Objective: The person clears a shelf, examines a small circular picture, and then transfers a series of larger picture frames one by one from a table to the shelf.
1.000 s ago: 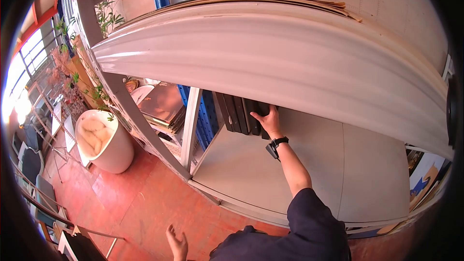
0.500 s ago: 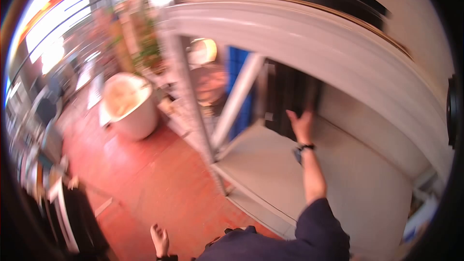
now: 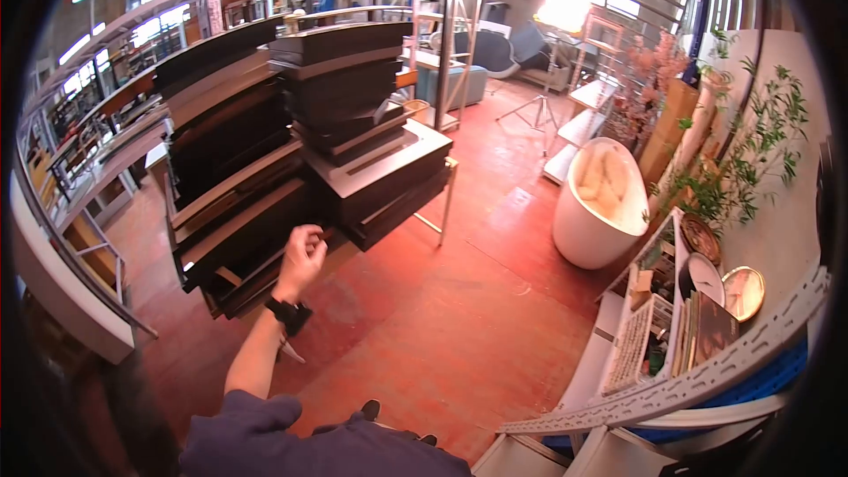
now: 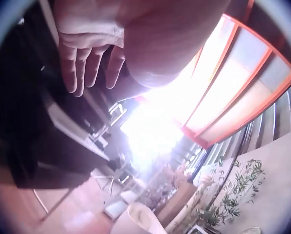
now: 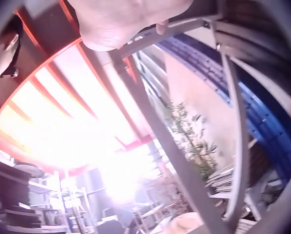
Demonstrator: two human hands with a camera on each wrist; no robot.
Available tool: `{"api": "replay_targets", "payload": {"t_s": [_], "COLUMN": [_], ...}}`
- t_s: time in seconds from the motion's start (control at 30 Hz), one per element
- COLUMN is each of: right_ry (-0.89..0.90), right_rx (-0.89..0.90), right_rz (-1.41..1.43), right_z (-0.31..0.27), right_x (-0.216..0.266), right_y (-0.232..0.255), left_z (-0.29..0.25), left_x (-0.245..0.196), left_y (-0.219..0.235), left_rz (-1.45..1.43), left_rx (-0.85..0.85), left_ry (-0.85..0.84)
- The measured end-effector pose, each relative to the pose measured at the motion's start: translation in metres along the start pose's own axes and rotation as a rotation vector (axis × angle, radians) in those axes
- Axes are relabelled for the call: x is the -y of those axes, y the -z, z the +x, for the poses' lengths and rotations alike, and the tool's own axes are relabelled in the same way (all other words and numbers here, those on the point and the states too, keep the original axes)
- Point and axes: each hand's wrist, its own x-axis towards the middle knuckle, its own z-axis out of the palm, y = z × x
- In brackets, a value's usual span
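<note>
My left hand (image 3: 303, 258) is held out over the near side of a stand piled with dark flat boxes. Its fingers are loosely bent in the head view, and the left wrist view shows them hanging slack with nothing in the palm. One tall pile of dark boxes (image 3: 228, 146) lies at the left; a second dark pile (image 3: 340, 79) rises beside it above a pale-topped board (image 3: 389, 163). My right hand (image 5: 128, 19) is outside the head view. The right wrist view catches its palm and one fingertip, nothing seen in it, near a grey shelf frame (image 5: 160, 131).
A white tub-shaped seat (image 3: 601, 230) stands on the red floor (image 3: 424, 327) at the right, with leafy plants (image 3: 751, 159) behind it. A grey perforated shelf upright (image 3: 671, 397) crosses the lower right. A tripod (image 3: 534, 115) stands farther back.
The head view has swung left from the shelf of upright black boxes to the piled stand. My right hand has left the black boxes; my left hand has risen toward the piles.
</note>
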Motion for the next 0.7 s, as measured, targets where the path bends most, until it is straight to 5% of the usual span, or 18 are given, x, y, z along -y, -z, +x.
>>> {"api": "replay_targets", "payload": {"t_s": [0.13,0.2,0.27,0.4,0.47,0.57,0.67,0.7], "right_ry": [0.004,-0.121,-0.148,-0.211,-0.123,-0.268,-0.182,-0.192], "right_rx": [0.008,0.189,0.270,0.259,0.471,0.579,0.637,0.623], "right_rz": [0.349,0.451,0.465,0.596,0.532,0.502,0.319,0.307], "right_z": [-0.004,-0.018,-0.029,-0.051,-0.071,-0.099,-0.128,-0.132], "right_x": [0.055,0.069,0.095,0.158,0.165,0.175,0.154,0.153], "right_y": [-0.070,-0.092,-0.113,-0.128,-0.120,-0.102,-0.076,-0.067], "left_z": [0.087,0.135,0.185,0.286,0.333,0.383,0.407,0.411], "left_x": [-0.043,-0.063,-0.083,-0.102,-0.101,-0.090,-0.095,-0.092], "left_y": [0.074,0.089,0.089,0.066,0.049,0.028,0.021,0.017], "left_rz": [0.309,0.433,0.541,0.662,0.891,1.041,1.119,1.095], "left_rx": [-0.113,-0.118,-0.158,-0.146,-0.110,-0.020,0.202,0.158], "left_ry": [-0.228,-0.424,-0.651,-0.821,-0.740,-0.654,-0.452,-0.453]}}
